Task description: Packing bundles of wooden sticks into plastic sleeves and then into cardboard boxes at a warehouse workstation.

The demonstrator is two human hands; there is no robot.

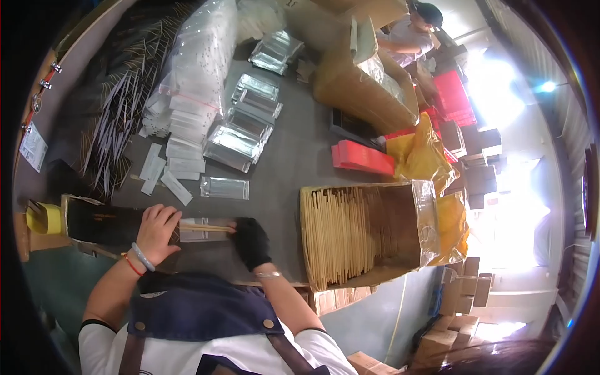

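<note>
My left hand [159, 229], bare with a bangle and a red cord at the wrist, lies across the right end of a flat black packet [112, 224], thumb on its near edge. My right hand [251, 243] wears a black fingerless glove and pinches the right ends of a few thin wooden sticks [206, 228]. Their left ends reach the packet's end beside my left fingers. Beneath the sticks lies a clear plastic sleeve [194, 236]. Right of my gloved hand, an open carton [424, 229] holds many similar wooden sticks [337, 239] standing close together.
Beyond my hands lie a single clear sachet [225, 188], piles of shiny sachets [241, 136], white slips [185, 159] and black patterned packets [117, 122]. Red packets [363, 157] sit near a large carton [365, 93]. A yellow container [44, 218] stands far left. Another person [412, 35] is at upper right.
</note>
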